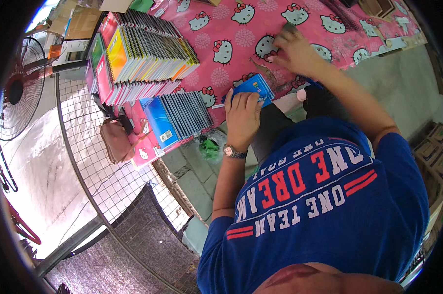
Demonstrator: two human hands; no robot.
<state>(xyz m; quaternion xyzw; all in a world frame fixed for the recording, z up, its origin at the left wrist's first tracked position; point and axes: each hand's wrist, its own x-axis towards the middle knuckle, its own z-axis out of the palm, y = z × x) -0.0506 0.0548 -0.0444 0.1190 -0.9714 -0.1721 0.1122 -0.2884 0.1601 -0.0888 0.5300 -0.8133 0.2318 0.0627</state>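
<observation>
At the table's (236, 54) near edge, the blue notebook (256, 87) is covered by close-set fingers of the left hand (244, 113), presumably for steadiness; whether anything is pinched by the right hand's bent fingers (283, 43) cannot be told.

The table cover (209, 39) looks like smooth, shiny plastic, torn and rough at its near edge. There, the small blue notebook (257, 86) has a glossy cover. On the table cover, stacked notebooks (152, 54) show paper edges and wire-like spirals. Left of it, the fence (84, 122) looks like metal, the brown bag (114, 141) smooth and leather-like. Nearer, the shirt (324, 225) is matt cloth.
</observation>
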